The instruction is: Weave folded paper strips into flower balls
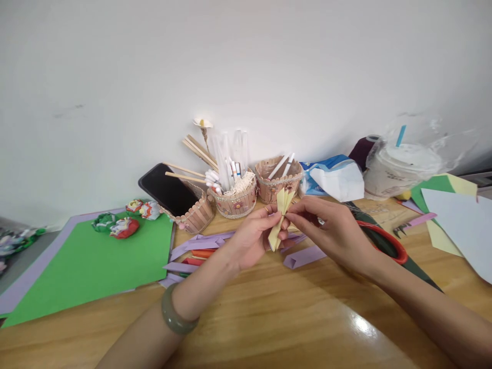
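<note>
Just above the table, a pleated piece of pale yellow folded paper (283, 204) stands roughly upright between my hands. My left hand (255, 230) pinches it around the middle, its top fanning out above the fingers and its lower end showing below. My right hand (330, 225) is closed at the paper's right side, with thumb and forefinger pressed together against it. Whether the fingertips also hold something thin is too small to make out. Folded purple paper strips (305, 256) lie on the table beneath and beside my hands.
Decorated wooden-stick baskets (235, 201) with cotton swabs, sticks and pens stand by the wall, a phone (169, 188) leaning in one. Green paper (96, 266) lies left. Red-handled scissors (400, 251), a tissue pack (332, 174), a lidded cup (403, 166) and white paper (461, 225) are right.
</note>
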{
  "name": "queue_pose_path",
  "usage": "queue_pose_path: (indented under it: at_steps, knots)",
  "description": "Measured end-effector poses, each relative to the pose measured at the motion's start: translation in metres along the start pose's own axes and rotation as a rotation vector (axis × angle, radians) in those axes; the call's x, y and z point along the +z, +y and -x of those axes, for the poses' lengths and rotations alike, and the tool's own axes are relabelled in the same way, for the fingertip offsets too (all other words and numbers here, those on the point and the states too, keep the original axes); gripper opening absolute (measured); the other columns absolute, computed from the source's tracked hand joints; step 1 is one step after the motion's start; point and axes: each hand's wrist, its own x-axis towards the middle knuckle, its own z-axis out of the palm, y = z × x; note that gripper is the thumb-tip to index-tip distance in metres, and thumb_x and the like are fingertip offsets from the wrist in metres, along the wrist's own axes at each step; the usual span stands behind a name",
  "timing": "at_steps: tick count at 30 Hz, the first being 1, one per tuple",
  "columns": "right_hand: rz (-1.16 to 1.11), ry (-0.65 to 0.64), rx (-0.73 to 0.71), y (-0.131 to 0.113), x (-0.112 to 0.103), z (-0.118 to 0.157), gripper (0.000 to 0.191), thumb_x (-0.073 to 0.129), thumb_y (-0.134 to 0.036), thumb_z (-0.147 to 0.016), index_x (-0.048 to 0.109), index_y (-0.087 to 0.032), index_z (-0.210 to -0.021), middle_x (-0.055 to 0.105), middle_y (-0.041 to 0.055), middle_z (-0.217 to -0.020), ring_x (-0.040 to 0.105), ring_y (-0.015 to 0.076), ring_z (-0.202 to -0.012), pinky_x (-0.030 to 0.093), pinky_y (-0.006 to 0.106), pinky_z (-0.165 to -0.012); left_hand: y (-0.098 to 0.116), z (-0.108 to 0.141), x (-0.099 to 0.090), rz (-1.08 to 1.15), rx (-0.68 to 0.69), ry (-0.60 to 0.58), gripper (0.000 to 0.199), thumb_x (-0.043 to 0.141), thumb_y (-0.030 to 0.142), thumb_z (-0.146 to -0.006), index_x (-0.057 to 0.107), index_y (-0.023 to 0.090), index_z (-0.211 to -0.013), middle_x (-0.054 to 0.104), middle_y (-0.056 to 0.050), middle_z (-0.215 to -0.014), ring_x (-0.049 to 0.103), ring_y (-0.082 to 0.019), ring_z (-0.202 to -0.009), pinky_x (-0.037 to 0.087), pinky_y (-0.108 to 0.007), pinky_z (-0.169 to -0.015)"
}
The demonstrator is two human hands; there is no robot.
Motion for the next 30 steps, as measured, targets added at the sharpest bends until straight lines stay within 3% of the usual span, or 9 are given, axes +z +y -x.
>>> queue_pose_path:
  at_steps: [5,9,13,16,21,30]
  knots:
    - [0.007,-0.010,-0.016,0.000,-0.001,0.000,0.015,0.047,-0.018,-0.087,0.059,-0.018,-0.077,0.063,0.0020,-0.070,0.056,0.0127,-0.063,0.043,0.023,-0.056,0.002,0.000,0.001,-0.047,0.016,0.048,0.006,0.053,0.019,-0.080,0.051,0.017,-0.085,0.050,0.002,-0.070,0.047,-0.006,-0.053,0.047,-0.021,-0.052]
    - [0.268,0.057,-0.261,0.009,0.002,0.003,0.013,0.050,-0.015,-0.084,0.057,-0.016,-0.095,0.063,0.0047,-0.078,0.055,0.0124,-0.062,0.043,0.023,-0.055,0.002,-0.001,0.003,-0.064,0.047,0.163,0.003,0.053,0.015,-0.079,0.050,0.015,-0.080,0.049,0.003,-0.068,0.046,-0.005,-0.049,0.039,-0.017,-0.046]
    - [0.555,0.054,-0.447,0.019,0.003,0.005,0.014,0.048,-0.012,-0.083,0.056,-0.018,-0.093,0.061,0.0032,-0.074,0.054,0.0134,-0.063,0.042,0.024,-0.054,0.003,-0.002,0.003,-0.021,0.018,0.217,0.005,0.052,0.013,-0.079,0.051,0.014,-0.074,0.049,0.003,-0.060,0.047,-0.006,-0.047,0.038,-0.017,-0.043]
    - [0.647,0.073,-0.475,0.024,0.004,0.004,0.011,0.048,-0.014,-0.084,0.055,-0.020,-0.091,0.063,0.0034,-0.077,0.057,0.0135,-0.065,0.043,0.024,-0.054,0.005,-0.001,0.004,0.012,-0.013,0.208,0.005,0.052,0.011,-0.078,0.053,0.013,-0.073,0.049,0.002,-0.060,0.047,-0.006,-0.045,0.038,-0.018,-0.043]
    - [0.615,0.118,-0.547,0.031,0.004,0.003,0.012,0.051,-0.013,-0.083,0.051,-0.018,-0.095,0.065,0.0066,-0.090,0.062,0.0144,-0.072,0.046,0.024,-0.055,0.010,0.001,0.006,0.091,-0.050,0.149,0.008,0.050,0.005,-0.076,0.056,0.010,-0.074,0.048,0.002,-0.059,0.045,-0.004,-0.042,0.035,-0.015,-0.040]
    - [0.727,0.161,-0.758,0.035,-0.003,0.005,0.022,0.050,-0.007,-0.081,0.052,-0.019,-0.099,0.066,0.0074,-0.083,0.062,0.0180,-0.069,0.046,0.027,-0.057,0.010,0.006,0.012,0.202,-0.133,0.085,0.014,0.048,0.003,-0.076,0.060,0.010,-0.080,0.049,0.001,-0.059,0.044,-0.004,-0.040,0.036,-0.013,-0.038]
